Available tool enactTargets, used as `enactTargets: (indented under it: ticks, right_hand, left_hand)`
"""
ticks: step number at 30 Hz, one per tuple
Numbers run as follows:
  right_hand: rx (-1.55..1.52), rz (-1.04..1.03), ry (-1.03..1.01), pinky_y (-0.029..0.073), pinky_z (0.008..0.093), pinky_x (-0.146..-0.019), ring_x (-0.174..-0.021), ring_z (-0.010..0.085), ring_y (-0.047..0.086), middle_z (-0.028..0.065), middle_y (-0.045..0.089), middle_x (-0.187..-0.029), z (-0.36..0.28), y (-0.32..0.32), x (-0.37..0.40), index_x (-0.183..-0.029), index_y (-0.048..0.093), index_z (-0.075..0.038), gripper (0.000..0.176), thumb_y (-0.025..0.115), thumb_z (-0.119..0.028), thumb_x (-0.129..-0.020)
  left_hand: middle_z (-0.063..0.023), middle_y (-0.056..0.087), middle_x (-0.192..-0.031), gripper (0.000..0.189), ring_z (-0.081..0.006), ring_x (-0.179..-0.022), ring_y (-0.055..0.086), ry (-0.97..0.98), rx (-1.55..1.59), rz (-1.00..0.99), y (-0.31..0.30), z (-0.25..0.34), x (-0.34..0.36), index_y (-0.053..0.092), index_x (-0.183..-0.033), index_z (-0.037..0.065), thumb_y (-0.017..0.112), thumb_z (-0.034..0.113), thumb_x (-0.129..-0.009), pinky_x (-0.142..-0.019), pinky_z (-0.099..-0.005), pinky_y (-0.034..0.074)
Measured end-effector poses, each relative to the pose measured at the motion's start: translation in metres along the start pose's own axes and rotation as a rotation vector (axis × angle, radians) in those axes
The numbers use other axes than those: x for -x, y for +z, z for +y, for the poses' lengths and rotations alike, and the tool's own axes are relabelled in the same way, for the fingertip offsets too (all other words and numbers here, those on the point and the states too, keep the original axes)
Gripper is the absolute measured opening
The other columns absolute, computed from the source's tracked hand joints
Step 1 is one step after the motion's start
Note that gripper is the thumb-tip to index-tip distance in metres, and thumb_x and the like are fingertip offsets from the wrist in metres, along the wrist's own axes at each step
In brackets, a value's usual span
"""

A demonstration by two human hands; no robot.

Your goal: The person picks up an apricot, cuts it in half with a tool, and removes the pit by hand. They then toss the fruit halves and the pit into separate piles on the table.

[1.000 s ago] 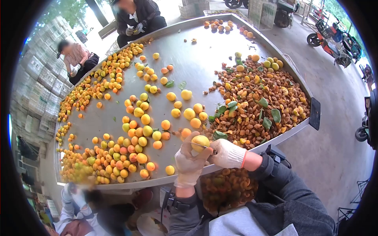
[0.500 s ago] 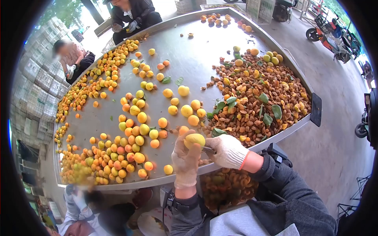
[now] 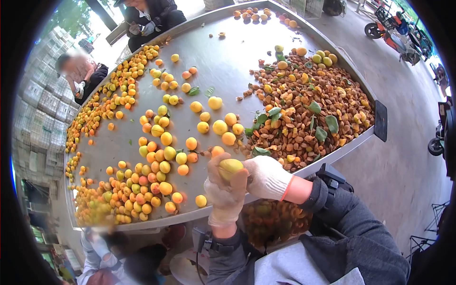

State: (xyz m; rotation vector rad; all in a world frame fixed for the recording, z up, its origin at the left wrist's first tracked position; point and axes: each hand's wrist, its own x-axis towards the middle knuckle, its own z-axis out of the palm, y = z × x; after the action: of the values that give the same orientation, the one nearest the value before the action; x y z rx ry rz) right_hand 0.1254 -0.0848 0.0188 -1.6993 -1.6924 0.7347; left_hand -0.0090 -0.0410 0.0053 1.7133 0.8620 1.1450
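Observation:
My left hand (image 3: 225, 192), in a pale work glove, is closed around a yellow-green apricot (image 3: 231, 169) at the near edge of the metal table. Pressed against the fruit's right side is my right hand (image 3: 269, 178), in a white knit glove with its fingers curled. A small metal tool showed in its grip half a second ago; the fingers now hide it. An orange apricot (image 3: 217, 151) lies just beyond my left hand. To the right spreads a large heap of brown apricot pits (image 3: 308, 118) mixed with leaves and bits of fruit.
The metal table (image 3: 185, 209) has a raised rim. Loose apricots (image 3: 137, 190) spread over its left side. Below the near edge stands a container of apricot halves (image 3: 275, 221). Co-workers (image 3: 152, 21) sit around the table. Scooters (image 3: 396, 40) stand at the right.
My right hand has moved left, closer against the apricot, and the metal tool has gone out of sight. The apricot has turned slightly in my left hand. The view has shifted a little.

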Motion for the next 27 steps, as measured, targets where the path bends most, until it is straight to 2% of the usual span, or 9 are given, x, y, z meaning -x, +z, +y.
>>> enactTargets:
  ticks: [5, 9, 11, 17, 18, 22, 23, 25, 27]
  right_hand:
    - [-0.287, -0.381, -0.061, 0.050, 0.0357, -0.062, -0.064, 0.0289, 0.064, 0.0156, 0.067, -0.073, 0.018, 0.000, -0.010, -0.092, 0.070, -0.003, 0.018, 0.065, -0.009, -0.075]
    - [-0.439, -0.452, -0.066, 0.051, 0.0329, -0.066, -0.068, 0.0190, 0.064, 0.0108, 0.068, -0.074, 0.021, 0.007, -0.006, -0.094, 0.070, -0.001, 0.017, 0.064, -0.006, -0.078]
    - [-0.836, -0.496, 0.002, 0.051, 0.0309, -0.070, -0.074, 0.0128, 0.061, 0.0055, 0.068, -0.077, 0.017, 0.011, -0.003, -0.095, 0.070, 0.000, 0.015, 0.065, -0.005, -0.081]
    - [-0.951, -0.462, 0.105, 0.051, 0.0305, -0.071, -0.074, 0.0135, 0.062, 0.0063, 0.068, -0.077, 0.008, 0.013, 0.001, -0.094, 0.069, 0.001, 0.014, 0.064, -0.004, -0.082]
    - [-0.945, -0.463, 0.096, 0.051, 0.0305, -0.071, -0.074, 0.0135, 0.062, 0.0063, 0.068, -0.077, 0.012, 0.011, -0.001, -0.094, 0.069, 0.001, 0.014, 0.064, -0.004, -0.082]
    - [0.015, -0.211, -0.035, 0.051, 0.0390, -0.068, -0.069, 0.0316, 0.065, 0.0170, 0.066, -0.074, 0.007, -0.017, 0.001, -0.095, 0.070, -0.005, 0.019, 0.063, -0.014, -0.079]
    - [0.046, -0.218, -0.044, 0.051, 0.0447, -0.064, -0.071, 0.0408, 0.062, 0.0209, 0.064, -0.077, 0.008, -0.027, 0.004, -0.091, 0.068, -0.003, 0.019, 0.065, -0.018, -0.080]
    - [-0.107, -0.174, -0.032, 0.052, 0.0377, -0.067, -0.069, 0.0297, 0.065, 0.0154, 0.068, -0.080, 0.026, -0.037, 0.014, -0.094, 0.070, -0.005, 0.017, 0.063, -0.013, -0.080]
    - [-0.473, -0.156, 0.218, 0.051, 0.0304, -0.073, -0.075, 0.0161, 0.064, 0.0073, 0.070, -0.083, 0.020, -0.053, 0.013, -0.097, 0.071, -0.007, 0.018, 0.063, -0.009, -0.081]
  left_hand:
    - [-0.0095, 0.065, -0.079, 0.047, -0.0192, -0.070, 0.064, 0.023, -0.134, -0.039, -0.011, 0.007, -0.004, 0.055, -0.112, 0.002, 0.073, 0.034, -0.083, -0.066, -0.0300, 0.052]
    - [-0.0123, 0.066, -0.080, 0.049, -0.0228, -0.072, 0.067, 0.148, -0.290, -0.105, -0.018, 0.003, -0.006, 0.055, -0.113, 0.004, 0.075, 0.036, -0.082, -0.067, -0.0323, 0.054]
    - [-0.0121, 0.066, -0.080, 0.049, -0.0237, -0.072, 0.067, 0.129, -0.254, -0.128, -0.021, 0.004, -0.007, 0.055, -0.114, 0.004, 0.075, 0.036, -0.082, -0.067, -0.0323, 0.054]
    - [-0.0106, 0.065, -0.085, 0.048, -0.0207, -0.073, 0.066, 0.065, -0.089, -0.188, -0.023, -0.008, -0.005, 0.054, -0.116, 0.006, 0.075, 0.034, -0.083, -0.067, -0.0316, 0.054]
    - [-0.0094, 0.066, -0.089, 0.047, -0.0188, -0.073, 0.065, 0.066, -0.060, -0.188, -0.021, -0.010, -0.005, 0.054, -0.116, 0.006, 0.075, 0.031, -0.083, -0.067, -0.0309, 0.054]
    - [-0.0066, 0.064, -0.099, 0.047, -0.0155, -0.079, 0.063, 0.034, 0.011, -0.066, -0.017, -0.004, -0.003, 0.053, -0.118, 0.006, 0.076, 0.025, -0.083, -0.070, -0.0298, 0.054]
    - [-0.0056, 0.063, -0.102, 0.048, -0.0149, -0.083, 0.063, -0.173, 0.165, -0.009, -0.019, 0.002, -0.004, 0.052, -0.120, 0.005, 0.077, 0.022, -0.082, -0.072, -0.0293, 0.054]
    - [-0.0045, 0.062, -0.105, 0.050, -0.0143, -0.086, 0.063, -0.390, 0.319, 0.057, -0.024, 0.000, -0.006, 0.051, -0.121, 0.005, 0.077, 0.018, -0.081, -0.074, -0.0288, 0.055]
    - [-0.0055, 0.062, -0.103, 0.056, -0.0159, -0.086, 0.064, 0.060, -0.124, 0.085, -0.029, -0.017, -0.012, 0.050, -0.123, 0.005, 0.080, 0.016, -0.077, -0.076, -0.0300, 0.055]
